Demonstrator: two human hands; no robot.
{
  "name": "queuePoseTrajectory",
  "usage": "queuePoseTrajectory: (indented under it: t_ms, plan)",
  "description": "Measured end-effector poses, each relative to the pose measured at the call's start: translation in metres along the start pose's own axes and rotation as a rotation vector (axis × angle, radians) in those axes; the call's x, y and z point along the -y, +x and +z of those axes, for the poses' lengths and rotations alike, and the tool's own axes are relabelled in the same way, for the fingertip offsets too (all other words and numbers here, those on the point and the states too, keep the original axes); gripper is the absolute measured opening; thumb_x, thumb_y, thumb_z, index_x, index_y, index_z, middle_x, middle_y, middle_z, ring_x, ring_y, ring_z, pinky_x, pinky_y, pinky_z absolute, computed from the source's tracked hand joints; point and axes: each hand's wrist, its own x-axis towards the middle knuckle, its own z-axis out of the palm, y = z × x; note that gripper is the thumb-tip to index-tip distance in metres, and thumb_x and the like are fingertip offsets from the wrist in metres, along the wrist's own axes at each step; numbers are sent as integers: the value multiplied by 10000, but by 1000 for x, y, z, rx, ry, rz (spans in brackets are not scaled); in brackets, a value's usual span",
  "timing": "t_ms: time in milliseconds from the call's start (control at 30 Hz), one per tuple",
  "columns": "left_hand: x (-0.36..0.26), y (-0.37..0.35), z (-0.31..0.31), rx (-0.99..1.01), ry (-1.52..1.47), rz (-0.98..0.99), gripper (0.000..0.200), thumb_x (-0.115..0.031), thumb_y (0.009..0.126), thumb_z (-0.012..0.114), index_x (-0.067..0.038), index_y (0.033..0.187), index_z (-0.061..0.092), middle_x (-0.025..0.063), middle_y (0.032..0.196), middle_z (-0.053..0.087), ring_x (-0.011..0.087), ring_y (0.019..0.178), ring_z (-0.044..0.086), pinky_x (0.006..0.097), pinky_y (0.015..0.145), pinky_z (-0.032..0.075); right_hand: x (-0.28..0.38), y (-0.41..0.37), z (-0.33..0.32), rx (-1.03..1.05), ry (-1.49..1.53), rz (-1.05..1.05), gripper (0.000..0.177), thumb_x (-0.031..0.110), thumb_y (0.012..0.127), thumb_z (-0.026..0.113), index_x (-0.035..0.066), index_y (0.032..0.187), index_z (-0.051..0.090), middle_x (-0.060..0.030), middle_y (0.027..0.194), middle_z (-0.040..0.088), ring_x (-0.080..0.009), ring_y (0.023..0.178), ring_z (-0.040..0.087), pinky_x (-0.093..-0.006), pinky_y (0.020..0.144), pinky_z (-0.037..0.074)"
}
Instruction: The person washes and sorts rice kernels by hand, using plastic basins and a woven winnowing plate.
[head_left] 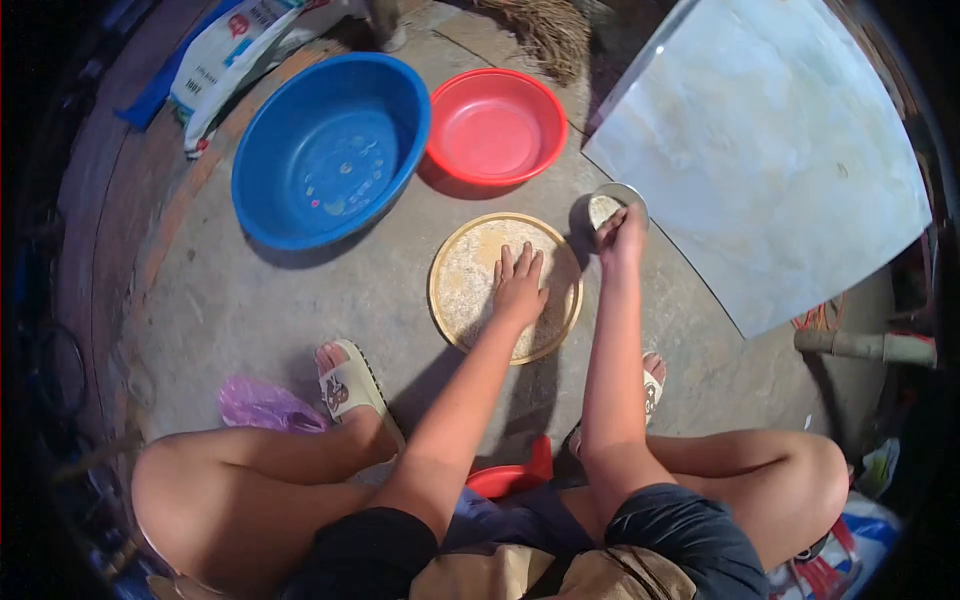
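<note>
A round, shallow tray (437,290) with a yellowish rim lies on the floor in front of me, covered with pale grains (465,275). My left hand (520,292) is over the tray's right half, palm down with its fingers spread; it appears to rest on the grains. Just right of the tray, my right hand (625,232) grips the edge of a small metal bowl (632,193). Pale grain-like stuff shows inside the bowl, and the fingers partly hide it.
Beyond the tray stand a big blue basin (260,190) and a smaller red basin (490,140). A large marbled board (760,150) takes up the right side. Purple plastic (265,402) lies by my left sandal (350,375); printed sacks (225,60) lie at upper left.
</note>
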Motion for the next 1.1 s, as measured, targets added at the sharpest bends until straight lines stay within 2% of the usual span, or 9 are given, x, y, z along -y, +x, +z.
queuePoseTrajectory:
  t_ms: [167,233,267,333,500,600,667,900,1100]
  plan:
    - [3,-27,25,-153,-67,135,438,-169,837,483,-104,1267,425,86,1346,376,257,1276,297,390,1043,242,16,42,-18,28,-1285,-599,370,362,860,452,46,920,634,-152,837,650,-259,756,620,-381,686,467]
    - [10,-24,27,-169,-169,157,360,-119,814,502,-110,1172,541,76,1265,475,257,1199,399,398,978,331,5,1,-11,-67,-1713,-447,339,342,834,480,86,987,640,-169,1003,617,-324,1050,528,-647,960,155]
    - [11,-24,24,-288,-239,135,246,-71,792,512,-97,1002,639,68,1104,582,248,1074,497,369,893,404,-7,-11,-13,-65,-1692,-545,302,316,829,495,97,987,630,-147,1079,590,-283,1167,440,-710,926,-16]
    - [17,-17,6,-227,-266,103,217,-62,781,524,-91,957,647,75,1043,597,248,1018,522,357,855,424,-48,-27,-21,-274,-1417,-1017,221,266,820,508,93,919,603,-85,1034,577,-263,1178,411,-672,965,46]
    - [49,13,-5,-210,-513,-180,139,-49,775,575,-37,894,647,115,887,638,221,780,618,291,726,469,-93,-77,4,-97,-1120,-1057,98,150,779,545,55,796,562,-91,832,543,-266,880,494,-425,843,332]
    - [50,24,-37,-247,-635,-236,153,-80,788,596,-15,916,648,120,858,649,170,775,614,262,710,467,-99,-87,20,80,-872,-783,197,222,855,494,48,852,586,-110,874,572,-274,827,531,-356,758,396]
    - [36,28,-50,-195,-951,-211,152,-93,760,631,-18,890,659,121,875,651,186,755,627,285,675,479,-104,-75,26,222,-165,368,336,319,909,397,18,928,544,-120,906,584,-270,818,555,-366,729,438]
    - [14,35,-76,-129,-835,37,188,-120,759,630,-3,906,643,131,861,645,199,730,634,294,661,486,-108,-7,-22,237,609,711,287,227,893,325,19,832,512,-87,686,554,-213,604,542,-316,609,494]
    - [42,26,-76,-26,-555,-258,178,-134,734,632,-47,887,654,159,837,639,244,766,631,323,693,484,-3,6,-5,131,-232,-230,319,287,885,433,1,876,575,-96,719,602,-217,661,579,-328,637,483]
